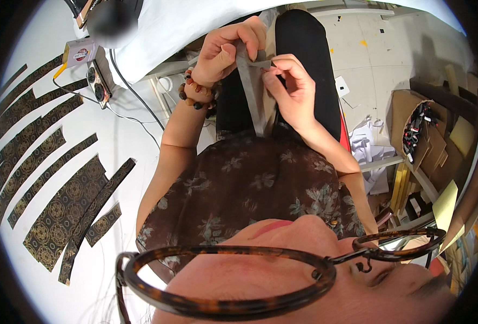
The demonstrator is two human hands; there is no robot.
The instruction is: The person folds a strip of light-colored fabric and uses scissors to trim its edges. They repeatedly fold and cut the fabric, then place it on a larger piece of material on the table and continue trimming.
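Observation:
A thin greyish, sheer-looking piece of fabric point(252, 92) is stretched between my two hands above my lap, its lower part narrowing toward my waist. My left hand point(233, 51), with beaded bracelets point(198, 93) at the wrist, has its fingers curled closed around the upper left edge. Thumb and forefinger of my right hand point(293, 89) pinch the fabric's upper right corner. A small part of the edge shows folded between the hands. Whether a needle or pin is in the fingers, I cannot make out.
Several dark patterned fabric pieces point(68, 216) lie on the white table point(136, 189) at left. A small box-shaped device point(97, 81) with cables stands there. On the right, an open cardboard box point(406, 116) sits near crumpled white material point(368, 148) on the floor point(363, 48).

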